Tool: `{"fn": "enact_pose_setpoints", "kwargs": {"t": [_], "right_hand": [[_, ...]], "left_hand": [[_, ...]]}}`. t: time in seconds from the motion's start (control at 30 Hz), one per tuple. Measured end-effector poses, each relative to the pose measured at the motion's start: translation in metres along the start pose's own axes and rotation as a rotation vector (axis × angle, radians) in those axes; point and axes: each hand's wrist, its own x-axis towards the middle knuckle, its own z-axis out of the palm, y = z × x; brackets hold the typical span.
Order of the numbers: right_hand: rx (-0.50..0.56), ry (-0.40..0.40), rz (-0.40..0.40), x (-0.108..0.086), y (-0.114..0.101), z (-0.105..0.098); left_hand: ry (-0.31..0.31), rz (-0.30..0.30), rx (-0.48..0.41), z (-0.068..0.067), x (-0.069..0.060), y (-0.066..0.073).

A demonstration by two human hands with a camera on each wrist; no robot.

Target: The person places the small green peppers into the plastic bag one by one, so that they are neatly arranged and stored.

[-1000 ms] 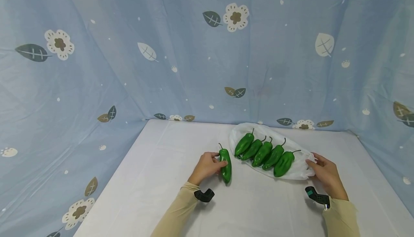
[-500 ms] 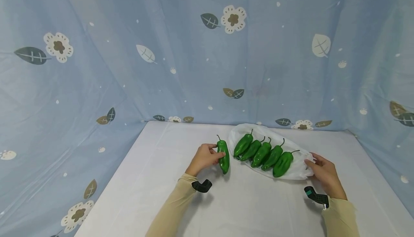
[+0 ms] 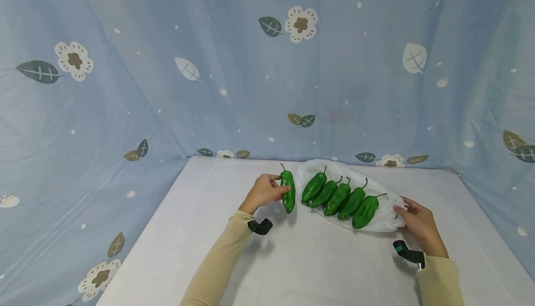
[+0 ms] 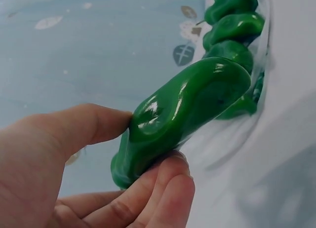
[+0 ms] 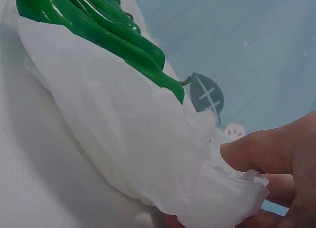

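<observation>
My left hand [image 3: 263, 192] pinches a glossy green pepper [image 3: 288, 192] between thumb and fingers, its stem pointing away from me. In the left wrist view this pepper [image 4: 187, 102] tilts up, thumb on one side and fingertips on the other. To its right a white plastic bag [image 3: 390, 220] lies spread on the table, with several more green peppers [image 3: 337, 199] side by side on it. At the bag's right end my right hand [image 3: 422, 224] grips the plastic. The right wrist view shows the crumpled bag [image 5: 128, 134] between thumb and fingers, some fingers partly hidden behind it.
A white cloth covers the table [image 3: 317, 264]. Behind and to the left hangs a blue curtain [image 3: 234, 64] with leaves and flowers, meeting the table's far edge just beyond the bag. A black wrist camera [image 3: 260, 226] sits on the left wrist, another black camera [image 3: 408, 254] on the right.
My left hand has carried the pepper off the table, up and away from me, toward the bag's left end. The right hand and the peppers on the bag have stayed put.
</observation>
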Motion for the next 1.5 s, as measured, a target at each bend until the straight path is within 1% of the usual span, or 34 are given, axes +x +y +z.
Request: {"fn": "enact_pose_setpoints", "kwargs": {"t": [0.23,0.4,0.73,0.93,1.17,1.43,1.5], "right_hand": [[-0.001,-0.006,0.015,0.001,-0.001,-0.001],[-0.002,-0.005,0.022,0.001,-0.001,-0.001],[-0.002,-0.009,0.017,0.003,0.001,-0.001],[-0.007,0.000,0.007,0.002,0.001,-0.001],[-0.002,0.006,0.006,0.001,0.000,0.000],[-0.003,0.005,0.004,-0.001,0.000,0.000],[-0.001,0.004,0.007,-0.001,-0.001,0.000]], "left_hand": [[-0.016,0.027,0.026,-0.004,0.010,0.008],[-0.014,0.029,0.048,-0.006,0.017,0.012],[-0.020,0.052,0.100,-0.008,0.028,0.015],[-0.024,0.057,0.099,-0.009,0.034,0.017],[-0.022,0.079,0.121,-0.007,0.040,0.020],[-0.035,0.126,0.150,-0.003,0.048,0.028],[-0.043,0.130,0.162,-0.002,0.050,0.030]]}}
